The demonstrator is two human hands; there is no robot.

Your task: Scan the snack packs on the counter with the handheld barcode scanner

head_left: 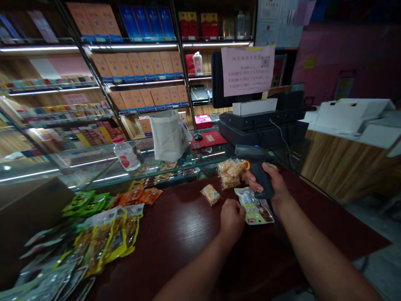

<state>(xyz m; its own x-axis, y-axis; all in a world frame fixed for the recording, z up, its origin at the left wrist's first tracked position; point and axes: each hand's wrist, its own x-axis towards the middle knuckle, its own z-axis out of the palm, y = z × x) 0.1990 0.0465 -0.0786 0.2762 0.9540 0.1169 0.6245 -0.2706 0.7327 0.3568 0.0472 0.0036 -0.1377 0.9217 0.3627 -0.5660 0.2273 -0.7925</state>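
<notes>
My right hand (266, 182) grips a black handheld barcode scanner (257, 167) above a white-and-green snack packet (253, 205) on the dark wooden counter (178, 234). My left hand (232, 218) rests in a loose fist on the counter, and nothing shows in it. Just left of that fist lies a small clear packet of golden snack (210, 195). A clear bag of similar snacks (229, 174) sits beyond the scanner, close to my right fingers.
Yellow-trimmed snack packets (106, 238), orange packets (140, 195) and green packets (83, 203) lie at the left. Behind stand a glass display case (94, 167), a water bottle (123, 154), a white bag (169, 136) and a checkout terminal (263, 125).
</notes>
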